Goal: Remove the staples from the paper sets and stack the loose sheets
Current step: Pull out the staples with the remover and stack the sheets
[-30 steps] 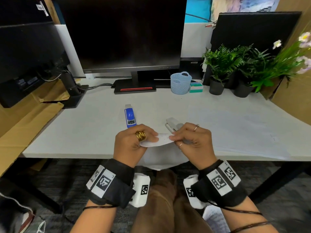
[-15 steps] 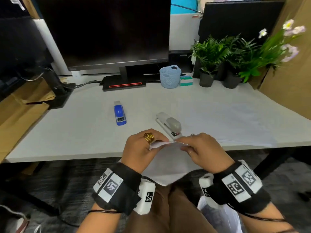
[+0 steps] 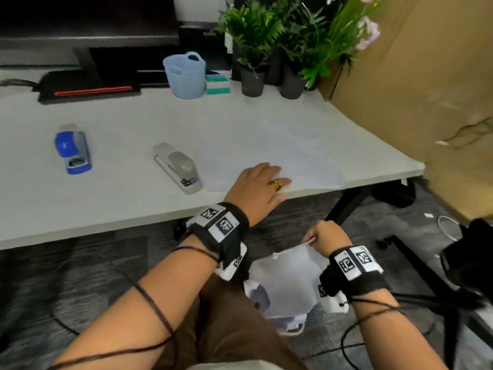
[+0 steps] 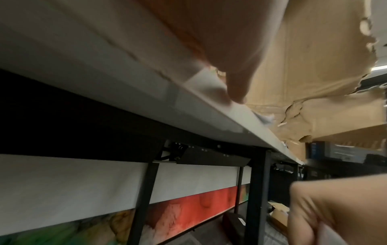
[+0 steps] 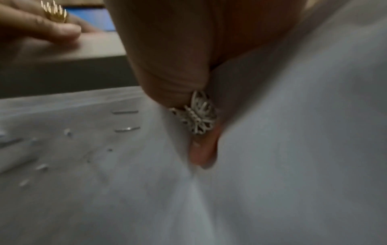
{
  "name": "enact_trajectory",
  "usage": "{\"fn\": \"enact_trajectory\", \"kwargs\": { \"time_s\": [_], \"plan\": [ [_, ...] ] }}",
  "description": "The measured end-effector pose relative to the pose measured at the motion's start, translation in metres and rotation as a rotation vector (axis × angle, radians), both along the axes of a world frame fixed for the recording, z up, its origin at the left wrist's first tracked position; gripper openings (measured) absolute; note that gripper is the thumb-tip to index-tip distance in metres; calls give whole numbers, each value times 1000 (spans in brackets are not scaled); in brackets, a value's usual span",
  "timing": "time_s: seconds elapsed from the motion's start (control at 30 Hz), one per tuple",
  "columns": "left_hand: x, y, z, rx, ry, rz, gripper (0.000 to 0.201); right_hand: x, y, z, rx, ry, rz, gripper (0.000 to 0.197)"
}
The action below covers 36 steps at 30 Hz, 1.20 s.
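My left hand (image 3: 269, 180), with a gold ring, lies flat with straight fingers on the loose white sheets (image 3: 306, 161) near the desk's front edge. In the left wrist view a left fingertip (image 4: 236, 86) presses paper at that edge. Below the desk, over my lap, my right hand (image 3: 316, 236) pinches the top edge of a white paper set (image 3: 288, 281), which hangs down. The right wrist view shows that paper set (image 5: 282, 165) close up, with several staples (image 5: 125, 112) and small holes in it. A butterfly ring sits on one right finger (image 5: 201, 149).
A grey stapler (image 3: 177, 166) lies left of the sheets, a blue one (image 3: 73, 149) further left. At the back stand a light blue basket (image 3: 185, 76), sticky notes and potted plants (image 3: 253, 49). A cardboard wall (image 3: 426, 102) bounds the desk's right side.
Both hands held the paper set at the desk edge. The left hand has let go and moved right onto the sheets on the desk; the right hand has dropped lower with the set.
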State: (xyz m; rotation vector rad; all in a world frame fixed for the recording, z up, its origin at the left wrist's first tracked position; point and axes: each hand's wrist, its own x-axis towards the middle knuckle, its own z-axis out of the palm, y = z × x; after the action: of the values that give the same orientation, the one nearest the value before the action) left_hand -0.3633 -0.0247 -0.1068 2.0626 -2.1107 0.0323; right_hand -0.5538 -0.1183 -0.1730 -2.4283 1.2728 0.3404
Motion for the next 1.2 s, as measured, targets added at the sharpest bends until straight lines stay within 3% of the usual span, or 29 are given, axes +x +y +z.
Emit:
{"fn": "enact_trajectory", "kwargs": {
  "time_s": [0.2, 0.4, 0.67, 0.77, 0.9, 1.0, 1.2],
  "plan": [
    [4, -18, -5, 132, -57, 38, 56, 4, -17, -34, 126, 102, 11, 35],
    [2, -17, -7, 112, -63, 54, 58, 7, -16, -52, -23, 134, 40, 44],
    [3, -18, -7, 121, -68, 46, 59, -5, -26, -42, 24, 12, 157, 47],
    [2, -18, -6, 121, -71, 47, 59, 2, -21, -46, 30, 55, 152, 40],
    [1, -18, -7, 115, -70, 48, 59, 13, 0, -73, -16, 161, 49, 38],
    [2, -18, -7, 109, -77, 47, 59, 19, 19, -97, 54, 211, 58, 38],
    [4, -19, -7, 104, -77, 47, 59, 21, 20, -125, 309, 14, 187, 74]
  ]
}}
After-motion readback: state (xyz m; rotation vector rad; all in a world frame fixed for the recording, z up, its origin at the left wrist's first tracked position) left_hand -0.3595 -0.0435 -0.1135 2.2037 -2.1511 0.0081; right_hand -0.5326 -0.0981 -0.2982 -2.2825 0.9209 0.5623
